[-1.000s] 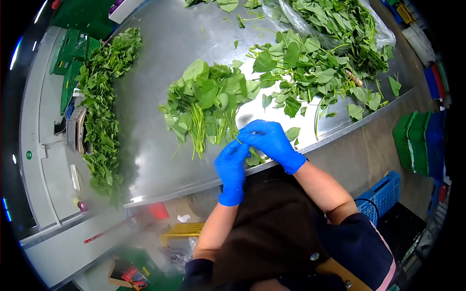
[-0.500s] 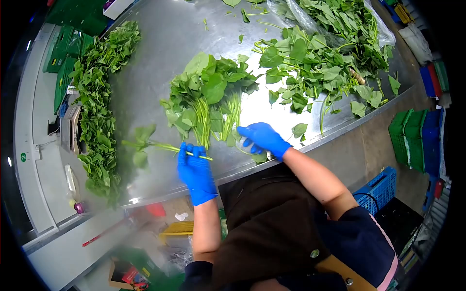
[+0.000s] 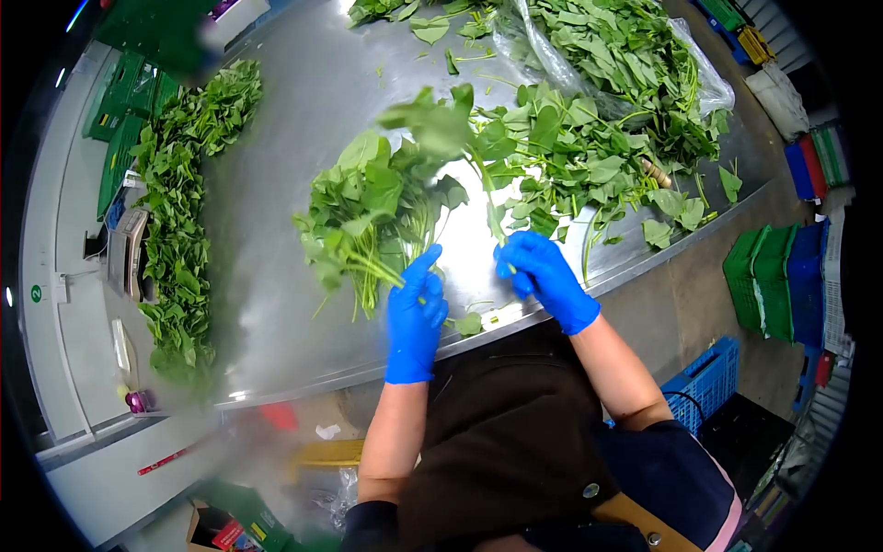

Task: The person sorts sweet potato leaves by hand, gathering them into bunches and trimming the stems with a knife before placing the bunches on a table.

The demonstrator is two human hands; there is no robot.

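Blue gloves cover both hands. My left hand (image 3: pixel 416 317) is closed on the ends of a few leafy green stems (image 3: pixel 370 265), which point up and left across a bunch of leafy greens (image 3: pixel 375 189) on the metal table. Pinched in my right hand (image 3: pixel 544 276) is a leafy sprig (image 3: pixel 485 179), upright, its top leaves blurred by motion. Behind and right of that sprig lies a loose heap of greens (image 3: pixel 598 170). A small fallen leaf (image 3: pixel 468 324) rests on the table between my hands.
The metal table's (image 3: pixel 276 304) near edge runs just below my hands. Bundled greens (image 3: pixel 184 276) line its left side. At the back right, more greens lie in a clear plastic bag (image 3: pixel 552 46). Green crates (image 3: pixel 768 276) and a blue crate (image 3: pixel 704 382) stand on the floor at right.
My right hand, over the table near the bunch before, now holds up a leafy sprig farther right. The left hand moved right and up, bringing its stems over the bunch.
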